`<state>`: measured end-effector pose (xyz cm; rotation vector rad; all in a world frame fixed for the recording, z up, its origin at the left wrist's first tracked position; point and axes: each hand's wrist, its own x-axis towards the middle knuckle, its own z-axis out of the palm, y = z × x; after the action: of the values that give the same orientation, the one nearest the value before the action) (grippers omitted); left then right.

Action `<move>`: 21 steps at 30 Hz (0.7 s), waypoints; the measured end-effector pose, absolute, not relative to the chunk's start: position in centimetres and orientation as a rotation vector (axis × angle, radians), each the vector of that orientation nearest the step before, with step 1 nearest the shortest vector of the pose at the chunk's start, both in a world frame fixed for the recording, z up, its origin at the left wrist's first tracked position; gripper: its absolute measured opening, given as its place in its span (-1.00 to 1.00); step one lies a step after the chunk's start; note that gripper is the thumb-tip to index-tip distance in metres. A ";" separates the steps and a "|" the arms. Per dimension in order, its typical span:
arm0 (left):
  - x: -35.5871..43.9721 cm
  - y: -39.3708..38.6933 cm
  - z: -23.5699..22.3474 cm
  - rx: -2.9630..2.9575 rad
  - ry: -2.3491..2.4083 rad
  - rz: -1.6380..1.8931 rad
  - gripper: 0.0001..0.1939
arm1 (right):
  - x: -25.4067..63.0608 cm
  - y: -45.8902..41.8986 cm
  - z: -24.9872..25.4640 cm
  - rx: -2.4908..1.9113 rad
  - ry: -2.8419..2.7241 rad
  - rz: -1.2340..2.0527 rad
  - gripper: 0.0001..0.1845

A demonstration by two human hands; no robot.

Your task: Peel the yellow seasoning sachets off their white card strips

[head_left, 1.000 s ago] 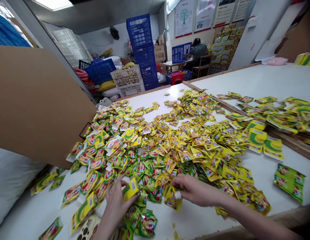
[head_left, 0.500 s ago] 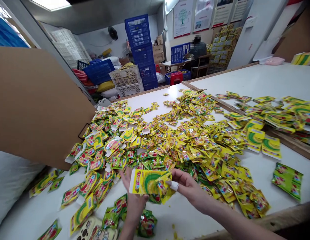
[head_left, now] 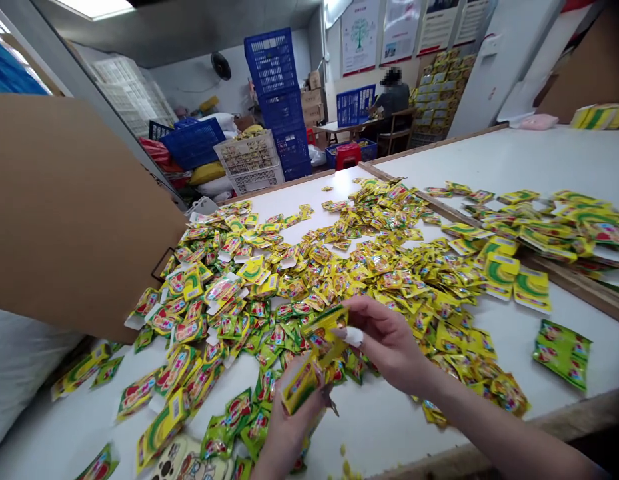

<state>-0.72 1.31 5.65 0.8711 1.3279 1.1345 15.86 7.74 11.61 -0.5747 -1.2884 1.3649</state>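
My left hand (head_left: 292, 421) is closed around a small yellow carton (head_left: 300, 387) with green and red print, now tilted upright. My right hand (head_left: 389, 343), with a white wrap on one fingertip, pinches a yellow sachet (head_left: 325, 329) just above and beside the carton. Whether the sachet touches the carton's opening I cannot tell. Below my left wrist lie several green sachets (head_left: 239, 408). Beyond both hands spreads a large heap of yellow sachets (head_left: 379, 277), with flat yellow cartons (head_left: 189, 320) on its left side.
A big brown cardboard box (head_left: 79, 213) stands at the left. A phone in a patterned case (head_left: 189, 460) lies near the front edge. Wooden strips (head_left: 579, 283) divide the white table. Blue crates (head_left: 284, 120) are stacked behind, and a person (head_left: 394, 97) sits farther back.
My left hand has turned the carton from lying flat to upright and moved right. My right hand has risen slightly with the yellow sachet, which no longer overlaps the carton's printed face.
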 end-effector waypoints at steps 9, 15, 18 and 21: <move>-1.4 1.9 5.6 1.192 1.526 1.010 -0.37 | 14.3 7.5 11.7 -0.621 -1.193 1.634 -0.76; -2.3 2.9 3.8 0.721 1.268 1.157 -0.42 | 15.5 7.8 10.7 -0.743 -1.114 1.585 -0.69; -2.4 2.8 4.1 0.455 1.212 1.129 -0.50 | 15.9 8.0 10.8 -0.772 -1.083 1.572 -0.68; -2.4 2.2 4.9 0.354 1.019 1.042 -0.62 | 15.9 8.1 10.7 -0.780 -1.075 1.586 -0.66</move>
<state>-2.38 2.25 4.87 0.3536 1.0189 1.0423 15.90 8.07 10.75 -0.7800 -1.0747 1.5861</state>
